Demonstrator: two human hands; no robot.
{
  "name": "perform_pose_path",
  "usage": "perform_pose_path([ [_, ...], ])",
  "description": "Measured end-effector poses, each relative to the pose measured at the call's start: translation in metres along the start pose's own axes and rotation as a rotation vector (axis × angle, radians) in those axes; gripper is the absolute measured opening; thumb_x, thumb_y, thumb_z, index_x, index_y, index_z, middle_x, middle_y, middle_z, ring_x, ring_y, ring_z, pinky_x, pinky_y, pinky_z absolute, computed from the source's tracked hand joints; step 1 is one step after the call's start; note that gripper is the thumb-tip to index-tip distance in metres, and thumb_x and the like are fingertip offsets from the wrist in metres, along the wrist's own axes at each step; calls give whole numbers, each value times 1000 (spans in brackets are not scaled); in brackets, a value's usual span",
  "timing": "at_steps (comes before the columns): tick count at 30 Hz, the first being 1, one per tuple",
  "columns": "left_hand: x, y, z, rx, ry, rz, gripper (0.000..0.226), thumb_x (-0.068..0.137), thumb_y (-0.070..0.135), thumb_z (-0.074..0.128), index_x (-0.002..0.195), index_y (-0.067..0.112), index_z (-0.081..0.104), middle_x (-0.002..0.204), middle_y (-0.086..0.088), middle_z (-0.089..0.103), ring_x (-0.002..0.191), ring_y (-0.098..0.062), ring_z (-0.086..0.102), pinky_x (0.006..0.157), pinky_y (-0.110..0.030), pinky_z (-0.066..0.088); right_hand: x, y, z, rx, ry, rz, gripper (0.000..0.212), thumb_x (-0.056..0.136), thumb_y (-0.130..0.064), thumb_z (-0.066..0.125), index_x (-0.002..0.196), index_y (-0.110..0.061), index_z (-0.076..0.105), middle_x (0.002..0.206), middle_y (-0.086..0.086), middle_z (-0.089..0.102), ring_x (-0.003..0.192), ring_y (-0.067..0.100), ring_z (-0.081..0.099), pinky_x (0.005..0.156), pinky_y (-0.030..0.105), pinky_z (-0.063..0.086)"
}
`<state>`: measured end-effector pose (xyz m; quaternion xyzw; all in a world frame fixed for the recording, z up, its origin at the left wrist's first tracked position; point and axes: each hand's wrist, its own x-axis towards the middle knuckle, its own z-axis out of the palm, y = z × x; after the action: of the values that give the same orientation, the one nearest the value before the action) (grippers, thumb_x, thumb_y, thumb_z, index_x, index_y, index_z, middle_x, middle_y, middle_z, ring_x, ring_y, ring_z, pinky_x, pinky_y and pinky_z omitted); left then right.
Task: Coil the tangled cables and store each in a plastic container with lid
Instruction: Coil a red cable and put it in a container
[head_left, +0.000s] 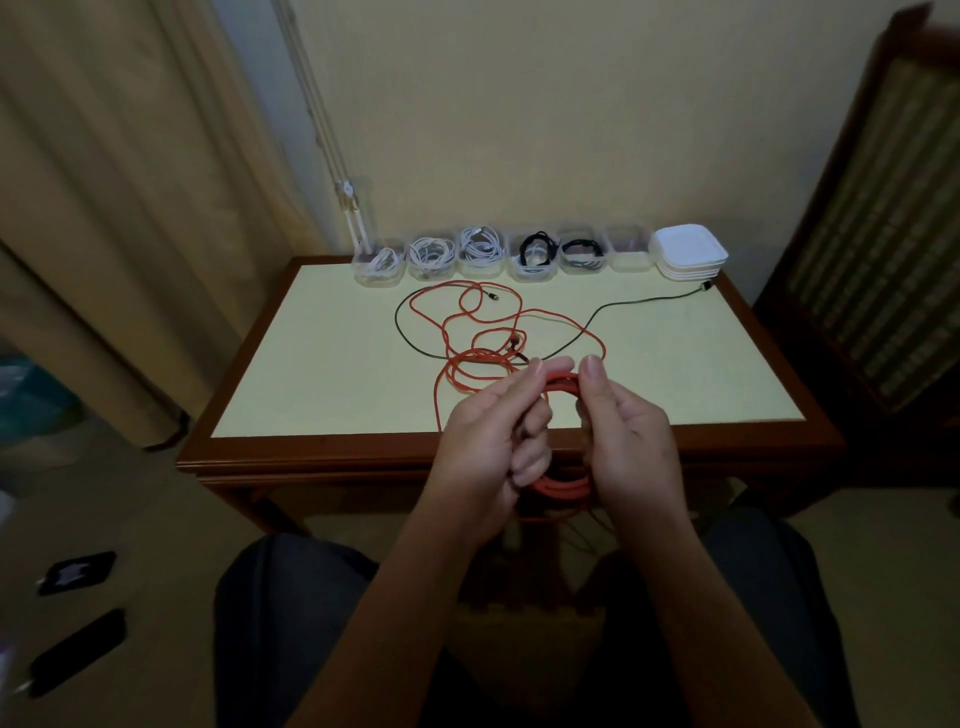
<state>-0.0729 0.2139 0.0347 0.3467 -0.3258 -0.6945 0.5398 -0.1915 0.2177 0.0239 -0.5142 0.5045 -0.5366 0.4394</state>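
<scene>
Head view: seated person, both forearms reaching forward over the near edge of the desk (322, 364). Left grip (488, 441) has its fingers curled round the left side of a partly wound coil of orange cable (566, 487); right grip (628, 441) is closed on the coil's right side, thumb pressing on the top strands. The coil is held upright between them, just above the desk's front rim. The rest of the orange cable lies in loose loops mid-desk, crossed with a thin black cable (613, 312) that trails toward the right rear corner. Along the back edge stands a row of 6 clear containers (482, 252), all uncovered: 3 at left hold white cables, the next 2 black ones; contents of the 6th unclear. A stack of white lids (688, 252) sits just beside the row's right end. Curtain (104, 208) at left, wooden chair (872, 234) at right.
</scene>
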Motion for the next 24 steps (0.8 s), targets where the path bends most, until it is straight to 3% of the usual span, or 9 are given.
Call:
perform_pose_path([
  [3,-3,-4,2,369,71,166,31,106,29,43,108,14,70,63,-8,62,44,-15,53,48,-23,41,0,1,-2,-18,31,11,44,105,-47,42,101,-24,79,76,-13,74,78,-3,66,67,13,47],
  [8,-4,-12,-4,722,140,304,42,105,39,38,97,12,68,67,-11,70,49,-24,63,52,-29,47,-3,3,-3,-65,52,0,50,106,-47,43,82,-16,73,55,-10,56,59,2,50,54,15,39],
  [10,-4,-12,-1,661,125,266,41,107,36,37,95,11,66,65,-11,69,48,-22,62,51,-29,47,-2,5,-2,-58,62,-7,48,106,-45,45,78,-15,71,52,-11,50,56,2,45,53,17,37],
  [13,-3,-7,5,317,73,89,42,107,31,38,104,-1,64,59,-7,60,43,-14,54,47,-24,45,0,7,-1,-52,87,-1,47,104,-48,47,70,-22,67,50,-12,49,53,3,43,53,22,35],
  [15,-3,-3,6,28,11,-44,43,105,32,42,120,-3,62,56,1,45,39,-7,38,39,-19,32,1,6,-1,-47,98,-13,41,105,-46,47,84,-26,76,54,-21,56,57,-2,50,56,15,38],
  [17,-3,0,5,-138,-73,-113,45,99,34,47,126,4,65,56,5,31,37,-2,24,37,-17,19,2,4,-1,-49,85,-45,38,107,-42,45,100,-27,79,69,-25,67,72,-5,62,66,11,43],
  [20,-2,-1,3,-106,-89,-88,42,92,35,53,122,10,69,55,7,23,39,-2,16,38,-19,12,1,4,0,-67,79,-72,36,107,-41,44,105,-28,78,96,-13,77,97,4,70,86,27,55],
  [22,-2,-3,3,-82,-70,-67,38,91,33,55,118,11,71,55,7,22,39,-2,15,39,-20,10,1,4,0,-94,77,-77,36,106,-43,44,106,-29,78,97,-11,77,95,15,71,86,40,57],
  [24,-2,-2,3,-88,-44,-61,33,92,32,55,110,13,74,54,7,23,39,-2,16,38,-20,10,1,2,-1,-100,35,-82,37,106,-42,44,104,-28,78,91,-15,77,89,12,71,80,36,58],
])
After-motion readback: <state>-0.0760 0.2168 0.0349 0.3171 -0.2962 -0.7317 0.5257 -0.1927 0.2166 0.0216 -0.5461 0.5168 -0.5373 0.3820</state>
